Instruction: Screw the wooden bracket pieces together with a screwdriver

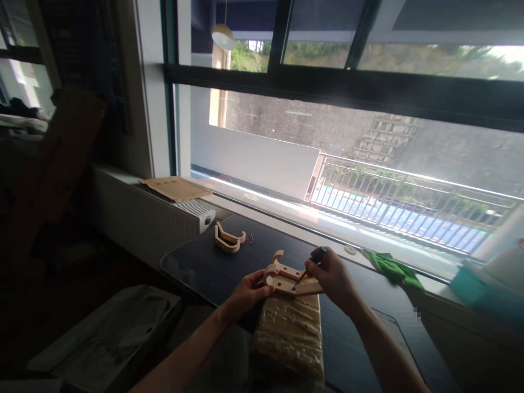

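My left hand (pixel 248 293) is closed on the hooked end of a pale wooden hook piece (pixel 285 287). The piece has dark holes along its face and rests on a box wrapped in clear film (pixel 290 333). In my right hand (pixel 334 279) is a screwdriver (pixel 317 255) with a black handle, its thin shaft slanting down to a hole in the near wooden face. A matching wooden arm (pixel 290 269) lies just behind; I cannot tell how the two are joined. Farther left on the table sit more curved wooden hooks (pixel 229 243), beside several small screws (pixel 251 239).
Behind the dark table (pixel 192 262) runs a window sill with a green cloth (pixel 393 267) and a small roundish object (pixel 350 249). A radiator (pixel 192 210) at left carries a brown envelope (pixel 176 187). A flat dark device (pixel 395 330) lies near my right forearm.
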The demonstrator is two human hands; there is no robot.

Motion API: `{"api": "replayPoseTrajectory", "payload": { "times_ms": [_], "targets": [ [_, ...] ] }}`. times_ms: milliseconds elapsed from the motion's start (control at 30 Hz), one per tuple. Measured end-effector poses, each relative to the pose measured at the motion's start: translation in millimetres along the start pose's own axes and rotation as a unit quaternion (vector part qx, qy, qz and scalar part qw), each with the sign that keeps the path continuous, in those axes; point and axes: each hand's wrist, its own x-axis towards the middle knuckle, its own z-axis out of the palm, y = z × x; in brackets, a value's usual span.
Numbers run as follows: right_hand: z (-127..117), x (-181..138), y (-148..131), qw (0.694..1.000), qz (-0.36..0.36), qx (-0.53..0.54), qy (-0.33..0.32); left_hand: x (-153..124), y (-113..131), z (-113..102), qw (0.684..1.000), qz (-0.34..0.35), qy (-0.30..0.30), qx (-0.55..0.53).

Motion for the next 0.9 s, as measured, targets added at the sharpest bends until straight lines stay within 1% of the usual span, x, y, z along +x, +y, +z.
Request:
{"api": "replayPoseTrajectory", "payload": {
  "times_ms": [233,333,433,600,733,900],
  "targets": [
    [9,-10,-20,0.996,-0.036,-0.077,0.022,1,-6,-3,0.999,0.019,-0.03,-0.012],
    [9,-13,-27,0.993,-0.049,-0.106,0.014,2,-7,-4,0.999,0.03,-0.041,-0.013],
    [8,-11,-28,0.99,-0.054,-0.13,0.005,2,-9,-5,0.998,0.039,-0.047,-0.012],
    [3,-5,-28,0.987,-0.06,-0.146,-0.038,1,-10,-7,0.998,0.035,-0.054,-0.006],
    [0,-4,-33,0.981,-0.074,-0.161,-0.076,3,-11,-8,0.998,0.043,-0.055,-0.008],
    [3,-6,-42,0.971,-0.093,-0.2,-0.088,3,-11,-8,0.997,0.054,-0.047,-0.019]
  ]
}}
